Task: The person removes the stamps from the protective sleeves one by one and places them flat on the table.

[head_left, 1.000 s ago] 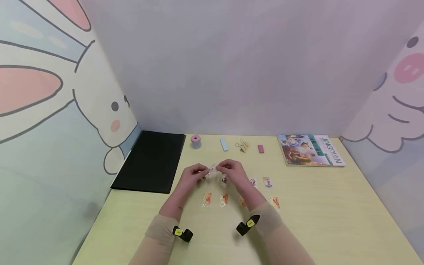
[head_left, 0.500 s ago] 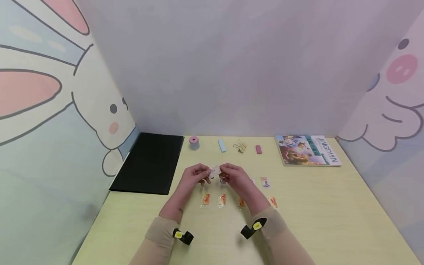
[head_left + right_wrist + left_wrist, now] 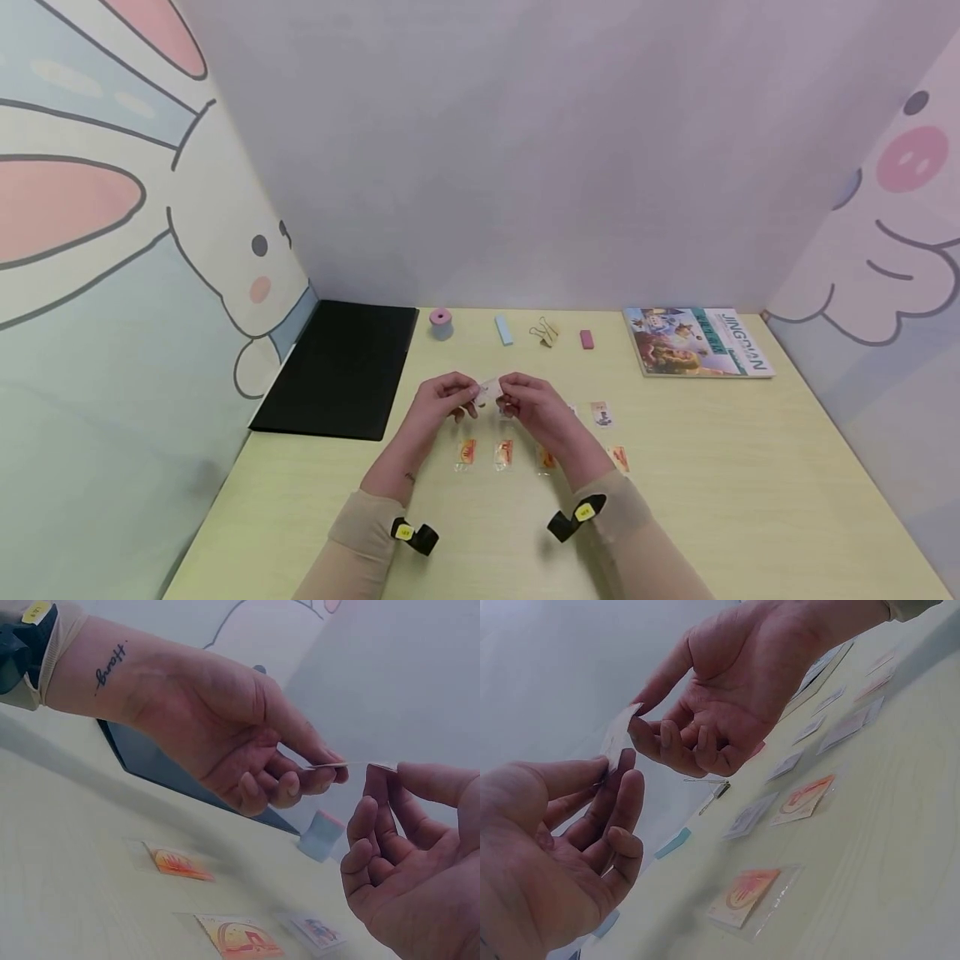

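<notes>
Both hands hold a small, thin pale card (image 3: pixel 490 390) up over the table, one at each end. My left hand (image 3: pixel 442 396) pinches its left end between thumb and index finger, the other fingers loosely bent. At the opposite end, the thumb and index finger of my right hand (image 3: pixel 534 406) grip it. Seen almost edge-on in the right wrist view, the card (image 3: pixel 341 764) looks flat. Below the hands lie small orange-printed cards (image 3: pixel 744 898) in clear sleeves, in a row. A second row of pale printed cards (image 3: pixel 602 414) lies farther back, partly hidden by my right hand.
Toward the back stand or lie a pink-and-blue spool (image 3: pixel 441 323), a light blue strip (image 3: pixel 503 330), binder clips (image 3: pixel 546 332) and a pink eraser-like block (image 3: pixel 587 339). A black folder (image 3: pixel 337 371) lies at left, a picture book (image 3: pixel 697 342) at back right. Walls border the table.
A second ago the hands held crinkled clear plastic with the card barely showing; now the card shows flat between them. My right hand has turned and shifted slightly. Little differs from half a second ago.
</notes>
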### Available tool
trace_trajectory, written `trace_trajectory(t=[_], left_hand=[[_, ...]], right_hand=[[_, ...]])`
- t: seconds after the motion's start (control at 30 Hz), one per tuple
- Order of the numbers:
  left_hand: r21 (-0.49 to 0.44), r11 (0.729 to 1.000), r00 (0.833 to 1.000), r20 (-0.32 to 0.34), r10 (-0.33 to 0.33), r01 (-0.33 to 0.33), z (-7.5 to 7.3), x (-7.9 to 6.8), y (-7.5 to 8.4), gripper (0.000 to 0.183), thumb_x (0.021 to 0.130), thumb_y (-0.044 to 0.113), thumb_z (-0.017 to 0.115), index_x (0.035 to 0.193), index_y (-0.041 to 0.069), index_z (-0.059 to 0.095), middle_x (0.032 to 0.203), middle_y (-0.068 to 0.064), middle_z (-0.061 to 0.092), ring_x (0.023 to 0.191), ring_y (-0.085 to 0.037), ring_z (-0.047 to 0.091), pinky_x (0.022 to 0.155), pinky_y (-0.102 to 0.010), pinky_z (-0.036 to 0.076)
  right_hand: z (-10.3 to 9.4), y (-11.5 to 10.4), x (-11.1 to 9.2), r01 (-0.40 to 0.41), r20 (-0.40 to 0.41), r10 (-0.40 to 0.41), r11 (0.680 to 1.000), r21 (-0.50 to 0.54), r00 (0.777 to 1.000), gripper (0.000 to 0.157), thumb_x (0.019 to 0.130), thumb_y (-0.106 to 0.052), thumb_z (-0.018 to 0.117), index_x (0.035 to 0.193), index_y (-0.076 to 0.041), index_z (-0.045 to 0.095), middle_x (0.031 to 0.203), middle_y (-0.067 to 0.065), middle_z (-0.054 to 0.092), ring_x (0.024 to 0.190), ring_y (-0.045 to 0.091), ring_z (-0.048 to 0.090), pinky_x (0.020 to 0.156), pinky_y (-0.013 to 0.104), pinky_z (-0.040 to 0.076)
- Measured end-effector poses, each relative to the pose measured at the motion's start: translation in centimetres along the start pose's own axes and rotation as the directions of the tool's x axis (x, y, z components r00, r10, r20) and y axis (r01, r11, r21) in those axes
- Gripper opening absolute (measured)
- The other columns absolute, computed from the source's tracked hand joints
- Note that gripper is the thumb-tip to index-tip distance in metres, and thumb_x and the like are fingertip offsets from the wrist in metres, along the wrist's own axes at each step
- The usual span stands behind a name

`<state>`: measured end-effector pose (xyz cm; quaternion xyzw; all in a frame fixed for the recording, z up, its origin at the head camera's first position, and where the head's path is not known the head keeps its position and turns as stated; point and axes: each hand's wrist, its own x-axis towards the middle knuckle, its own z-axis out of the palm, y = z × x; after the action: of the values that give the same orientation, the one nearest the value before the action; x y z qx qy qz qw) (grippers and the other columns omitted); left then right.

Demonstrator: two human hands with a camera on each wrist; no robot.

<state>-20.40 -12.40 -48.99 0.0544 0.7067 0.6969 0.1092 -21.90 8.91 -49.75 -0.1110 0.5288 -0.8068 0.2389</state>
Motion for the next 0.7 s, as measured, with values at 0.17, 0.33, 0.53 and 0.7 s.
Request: trace_trajectory(t=[0.17, 0.33, 0.53, 0.7], left_hand=[[0.016, 1.0, 1.0, 0.005, -0.001, 0.001, -0.1, 0.1, -0.2, 0.032, 0.085, 0.037, 0.065, 0.101, 0.01, 0.065, 0.087, -0.011, 0.069, 0.075, -0.025, 0.064, 0.068, -0.037, 0.046], [0.046, 0.999, 1.0, -0.012, 0.004, -0.003, -0.1, 0.1, -0.3, 0.031, 0.085, 0.037, 0.065, 0.1, 0.01, 0.066, 0.086, -0.011, 0.069, 0.076, -0.027, 0.064, 0.068, -0.038, 0.046], [0.102, 0.995, 0.999, -0.045, 0.024, -0.019, 0.2, 0.1, -0.2, 0.026, 0.083, 0.033, 0.07, 0.096, 0.011, 0.066, 0.085, -0.011, 0.068, 0.068, -0.026, 0.061, 0.062, -0.037, 0.046], [0.131, 0.991, 0.996, -0.077, 0.045, -0.034, 0.4, 0.1, -0.2, 0.022, 0.081, 0.029, 0.072, 0.091, 0.011, 0.066, 0.08, -0.009, 0.068, 0.059, -0.022, 0.057, 0.058, -0.037, 0.047]], right_hand=[[-0.1, 0.4, 0.0, 0.05, -0.055, -0.055, 0.994, -0.096, 0.997, 0.027, 0.093, -0.019, 0.058, 0.111, -0.001, 0.054, 0.093, 0.004, 0.062, 0.084, 0.018, 0.056, 0.075, 0.031, 0.047], [-0.1, 0.6, -0.1, 0.098, -0.119, -0.124, 0.974, -0.204, 0.985, 0.03, 0.089, -0.019, 0.064, 0.111, 0.0, 0.054, 0.097, 0.021, 0.061, 0.077, 0.022, 0.057, 0.062, 0.028, 0.049], [0.2, 0.2, -0.1, 0.085, -0.183, -0.162, 0.925, -0.369, 0.97, 0.027, 0.087, -0.017, 0.066, 0.105, 0.002, 0.06, 0.102, 0.036, 0.057, 0.067, 0.019, 0.06, 0.065, 0.031, 0.052], [1.0, -1.0, -0.6, 0.059, -0.171, -0.143, 0.906, -0.418, 0.975, 0.022, 0.088, -0.013, 0.065, 0.104, 0.002, 0.062, 0.098, 0.037, 0.058, 0.074, 0.038, 0.06, 0.07, 0.041, 0.053]])
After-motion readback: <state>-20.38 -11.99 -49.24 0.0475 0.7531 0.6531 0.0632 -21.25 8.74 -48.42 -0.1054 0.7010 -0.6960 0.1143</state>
